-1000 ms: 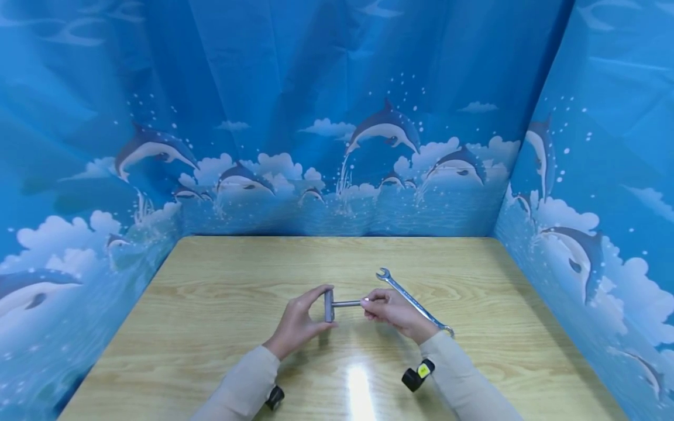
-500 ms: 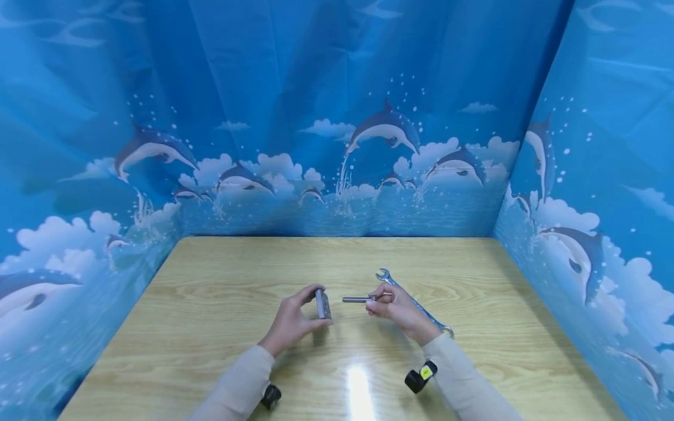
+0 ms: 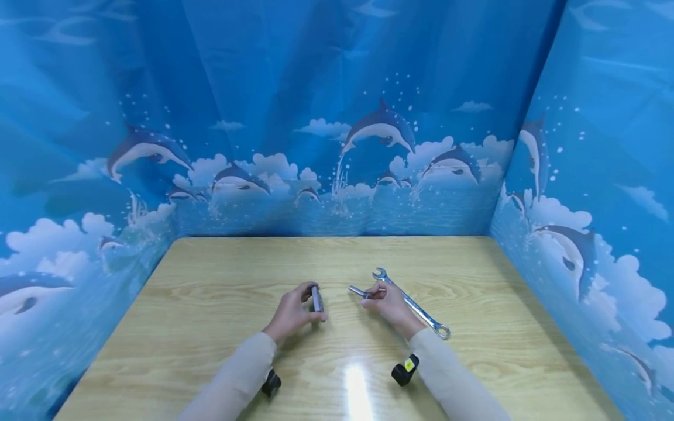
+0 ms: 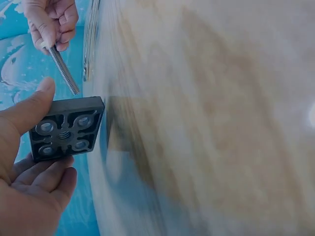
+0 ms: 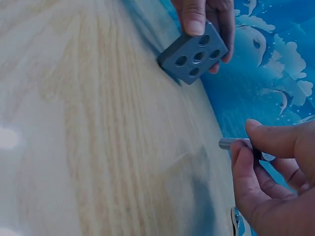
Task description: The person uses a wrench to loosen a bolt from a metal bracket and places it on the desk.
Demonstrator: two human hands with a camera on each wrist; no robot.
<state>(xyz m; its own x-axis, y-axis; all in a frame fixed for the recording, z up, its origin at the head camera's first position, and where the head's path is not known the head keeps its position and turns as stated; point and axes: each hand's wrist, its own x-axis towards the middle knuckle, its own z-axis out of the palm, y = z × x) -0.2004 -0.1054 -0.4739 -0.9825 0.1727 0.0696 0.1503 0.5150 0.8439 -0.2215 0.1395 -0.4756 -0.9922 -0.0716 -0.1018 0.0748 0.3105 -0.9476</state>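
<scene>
My left hand [image 3: 289, 313] grips a dark grey square plate [image 3: 317, 298] by its edges, thumb on one side and fingers on the opposite one. In the left wrist view, the plate [image 4: 66, 105] shows a ribbed face, holes near its corners and a threaded hole in the middle. To the right, my right hand [image 3: 391, 303] pinches a bolt [image 3: 358, 290] between thumb and fingers. Threads run along the bolt's shank [image 4: 64, 71]; its head end is partly hidden by fingers. Bolt and plate are apart, both held above the table.
A shiny combination wrench [image 3: 413, 305] lies diagonally on the wooden table [image 3: 237, 263], partly behind my right hand. Blue dolphin-print curtains [image 3: 316, 193] hang along the table's back and sides. Cameras [image 3: 402, 373] are strapped to both wrists.
A second ago the bolt's shank met the plate; now they are apart. My left hand has moved left and turned the plate more edge-on. The bolt has tilted, its free end pointing up-left.
</scene>
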